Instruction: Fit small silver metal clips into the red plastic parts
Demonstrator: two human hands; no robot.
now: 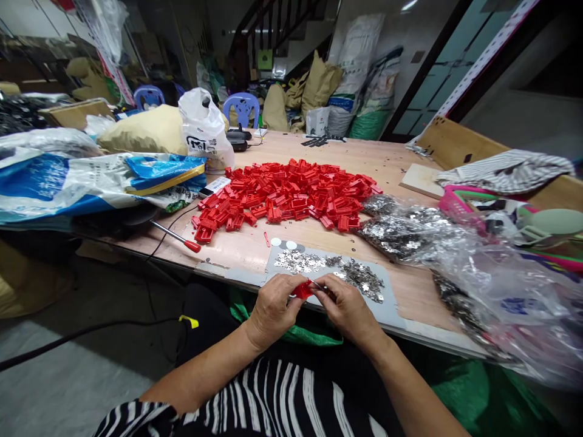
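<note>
Over the table's front edge, my left hand (276, 306) pinches a small red plastic housing (302, 289). My right hand (348, 309) meets it from the right, its fingers closed on a thin dark metal piece (317, 285) whose kind I cannot make out. That piece points at the red housing. Just beyond my hands lies a grey mat (387, 285). Flat shiny metal plates (298, 262) are spread on its left part, and small darker metal parts (364, 279) are heaped on its right. Farther back rises a wide pile of red plastic housings (291, 194).
Clear plastic bags of metal parts (405, 233) crowd the right side, beside a pink basket (460, 203). To the left are a lever with a red grip (191, 246), a blue and white sack (68, 182) and a white carrier bag (207, 130). Green cloth (314, 335) hangs below my hands.
</note>
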